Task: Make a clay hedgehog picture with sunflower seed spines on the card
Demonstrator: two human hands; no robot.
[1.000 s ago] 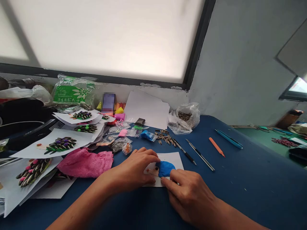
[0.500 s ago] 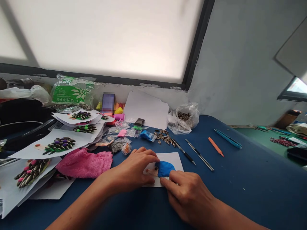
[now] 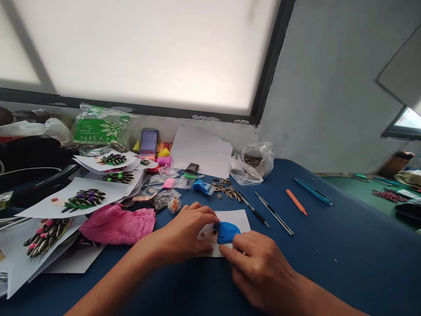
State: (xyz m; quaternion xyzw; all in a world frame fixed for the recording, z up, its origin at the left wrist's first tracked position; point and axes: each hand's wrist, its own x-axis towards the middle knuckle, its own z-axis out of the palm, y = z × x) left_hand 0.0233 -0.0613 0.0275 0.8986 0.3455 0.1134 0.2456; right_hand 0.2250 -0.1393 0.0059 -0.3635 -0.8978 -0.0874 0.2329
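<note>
A flat piece of blue clay [image 3: 226, 232] lies on a small white paper [image 3: 241, 216] in front of me. Left of it, a pale pointed clay face with a dark eye [image 3: 209, 237] joins the blue part. My left hand [image 3: 187, 230] rests at the paper's left side, thumb and forefinger apart around the pale face, with a fingertip at the blue clay's upper left edge. My right hand [image 3: 259, 265] is closed at the lower right edge of the blue clay, fingers curled. A small whitish bit shows between its fingers; what it is stays hidden.
Loose sunflower seeds [image 3: 226, 189], a black pen [image 3: 255, 210], a metal-ended pen [image 3: 274, 213] and an orange marker [image 3: 297, 202] lie beyond my hands. A pink cloth [image 3: 120, 224] and stacked papers with seed-covered clay figures [image 3: 85, 198] are left. A seed bag [image 3: 252, 162] stands behind.
Both hands keep nearly the same places at the paper. The right hand's knuckles have shifted very slightly; the whole view has moved a little.
</note>
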